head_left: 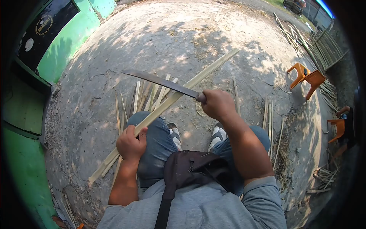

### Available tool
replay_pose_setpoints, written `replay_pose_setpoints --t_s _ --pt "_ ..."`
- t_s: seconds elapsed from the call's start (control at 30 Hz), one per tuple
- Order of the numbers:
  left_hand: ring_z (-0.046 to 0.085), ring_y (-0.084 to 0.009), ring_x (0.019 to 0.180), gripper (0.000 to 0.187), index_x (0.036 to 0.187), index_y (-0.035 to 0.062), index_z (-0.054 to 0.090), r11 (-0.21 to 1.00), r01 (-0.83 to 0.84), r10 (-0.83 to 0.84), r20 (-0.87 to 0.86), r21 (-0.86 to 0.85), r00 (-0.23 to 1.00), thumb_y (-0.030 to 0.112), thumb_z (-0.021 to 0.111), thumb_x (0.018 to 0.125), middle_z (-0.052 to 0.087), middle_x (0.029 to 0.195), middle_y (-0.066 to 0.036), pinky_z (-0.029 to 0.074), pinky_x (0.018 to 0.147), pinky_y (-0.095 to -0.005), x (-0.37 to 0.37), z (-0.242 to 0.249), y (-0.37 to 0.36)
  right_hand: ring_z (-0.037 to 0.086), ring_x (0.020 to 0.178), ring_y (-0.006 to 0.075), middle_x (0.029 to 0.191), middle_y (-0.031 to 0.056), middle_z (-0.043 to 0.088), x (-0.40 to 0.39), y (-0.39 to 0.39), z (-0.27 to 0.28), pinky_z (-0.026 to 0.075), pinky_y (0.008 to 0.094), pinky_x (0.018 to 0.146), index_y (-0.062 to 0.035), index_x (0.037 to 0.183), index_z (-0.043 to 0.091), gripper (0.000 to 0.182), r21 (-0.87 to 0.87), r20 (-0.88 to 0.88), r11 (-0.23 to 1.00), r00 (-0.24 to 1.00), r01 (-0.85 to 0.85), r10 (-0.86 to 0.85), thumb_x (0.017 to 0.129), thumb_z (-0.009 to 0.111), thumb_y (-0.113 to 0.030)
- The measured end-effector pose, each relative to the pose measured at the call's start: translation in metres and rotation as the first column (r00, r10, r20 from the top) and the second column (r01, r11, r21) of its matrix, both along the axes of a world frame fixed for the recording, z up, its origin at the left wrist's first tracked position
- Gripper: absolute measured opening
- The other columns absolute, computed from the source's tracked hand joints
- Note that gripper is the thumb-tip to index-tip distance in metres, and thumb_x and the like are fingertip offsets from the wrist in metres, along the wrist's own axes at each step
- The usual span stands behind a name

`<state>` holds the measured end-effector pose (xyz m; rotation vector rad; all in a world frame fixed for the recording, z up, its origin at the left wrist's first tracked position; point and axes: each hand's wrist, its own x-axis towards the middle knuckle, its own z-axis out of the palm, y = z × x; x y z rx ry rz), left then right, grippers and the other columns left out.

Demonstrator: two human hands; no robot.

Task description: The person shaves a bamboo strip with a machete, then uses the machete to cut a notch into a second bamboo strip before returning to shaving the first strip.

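A long pale strip of split wood or bamboo [207,71] slants across the space before the seated person, its lower end down near the ground by the left knee and its upper end out over the concrete. The left hand [131,142] is closed around its lower part, thumb lying along it. The right hand [218,104] is clenched on the handle of a long, dark-bladed knife [160,81], whose blade crosses the strip and points out to the person's left; whether the edge touches the strip is hard to tell.

Beneath the blade, more cut strips [136,97] lie on the concrete ground [152,45], with others [266,112] beyond the right knee. A dark bag [198,168] rests at the person's waist, over a grey shirt and jeans. Farther right stands an orange plastic stool [314,81], with long poles [293,38] behind it. At the right edge is part of another person [346,126] by a second orange seat [337,129]. A green wall [70,49] stands on the left.
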<state>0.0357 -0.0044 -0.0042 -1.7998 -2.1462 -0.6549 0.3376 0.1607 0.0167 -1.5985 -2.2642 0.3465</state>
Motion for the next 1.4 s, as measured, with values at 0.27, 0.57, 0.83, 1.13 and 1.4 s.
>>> replay_pose_setpoints --t_s 0.27,0.57,0.83,1.13,1.4 --pt "0.063 -0.0439 0.067 0.056 0.081 0.0084 0.058 1.000 0.011 -0.013 0.075 0.028 0.997 0.061 0.058 0.100 0.062 0.071 -0.016 0.046 0.058 -0.0536 -0.007 -0.004 -0.005 0.072 0.080 0.0403 0.081 0.0165 0.072 -0.011 0.009 -0.005 0.057 0.0524 0.072 -0.0139 0.087 0.073 0.018 0.080 -0.027 0.995 0.998 -0.051 0.053 0.089 0.070 -0.032" --pt "0.064 -0.0432 0.066 0.055 0.082 0.0085 0.059 1.000 0.002 -0.002 0.057 -0.003 0.998 0.061 0.058 0.100 0.063 0.072 -0.016 0.048 0.058 -0.0535 -0.005 -0.003 -0.003 0.072 0.082 0.0394 0.083 0.0152 0.073 0.001 0.003 -0.001 0.056 0.0532 0.072 -0.0144 0.090 0.074 0.016 0.079 -0.039 0.997 0.999 0.015 -0.012 0.089 0.070 -0.031" --pt "0.065 -0.0435 0.067 0.055 0.083 0.0079 0.061 0.998 0.007 -0.014 0.104 0.060 0.994 0.060 0.058 0.100 0.064 0.072 -0.017 0.048 0.059 -0.0529 -0.009 -0.008 -0.005 0.069 0.075 0.0413 0.075 0.0167 0.069 -0.012 0.004 -0.001 0.055 0.0531 0.068 -0.0109 0.082 0.067 0.017 0.189 -0.050 0.970 0.985 -0.153 0.165 0.088 0.068 -0.027" --pt "0.065 -0.0437 0.067 0.057 0.082 0.0080 0.061 1.000 -0.018 0.015 0.129 0.026 0.992 0.062 0.056 0.101 0.063 0.070 -0.016 0.047 0.058 -0.0536 -0.004 -0.003 -0.003 0.069 0.078 0.0434 0.078 0.0187 0.070 0.012 0.017 -0.008 0.055 0.0557 0.071 -0.0120 0.086 0.073 0.021 0.117 -0.199 0.987 0.976 0.107 -0.083 0.090 0.071 -0.032" --pt "0.064 -0.0432 0.066 0.058 0.082 0.0087 0.059 0.997 -0.019 0.003 0.207 0.074 0.978 0.063 0.053 0.102 0.062 0.070 -0.015 0.047 0.058 -0.0530 -0.008 -0.012 -0.004 0.069 0.078 0.0416 0.079 0.0167 0.069 0.000 0.000 0.014 0.055 0.0539 0.070 -0.0123 0.085 0.071 0.018 0.182 -0.049 0.957 0.970 -0.225 0.237 0.086 0.073 -0.030"
